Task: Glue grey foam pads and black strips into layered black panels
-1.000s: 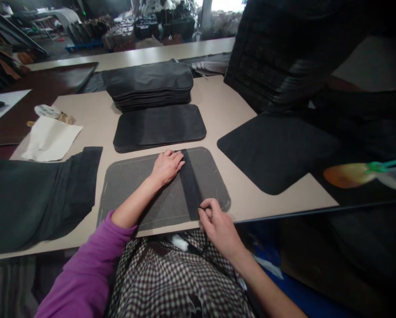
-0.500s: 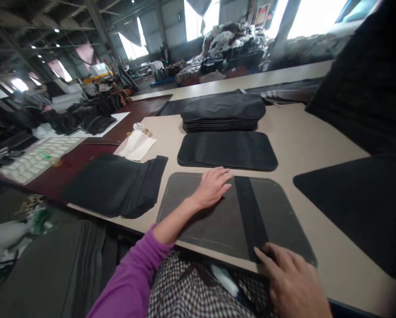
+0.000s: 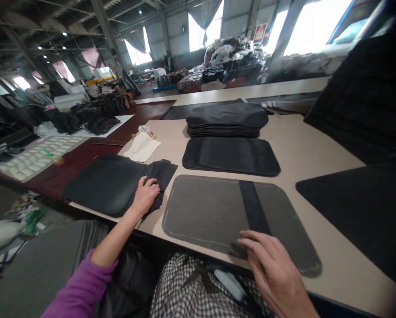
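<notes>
A grey-brown panel with rounded corners point(image 3: 204, 212) lies flat before me, a pale line running inside its edge. Across its right part lies a black strip point(image 3: 253, 205). My right hand point(image 3: 272, 265) is over the panel's front edge, by the strip's near end, fingers stretched and slightly apart; its thumb is mostly hidden. At the left, my left hand point(image 3: 146, 194) rests with spread fingers on a pile of black strips point(image 3: 163, 172). These strips lie against larger black sheets point(image 3: 101, 185).
Behind the panel lie a low stack of black rounded panels point(image 3: 231, 155) and a taller stack point(image 3: 227, 119). A white cloth point(image 3: 141, 146) is at the back left. Large black sheets point(image 3: 356, 198) cover the right side. Grey sheets point(image 3: 52, 256) are piled below the table's left edge.
My left hand has left the grey-brown panel and moved left onto the black strips. The right hand has shifted slightly left and off the strip's near end.
</notes>
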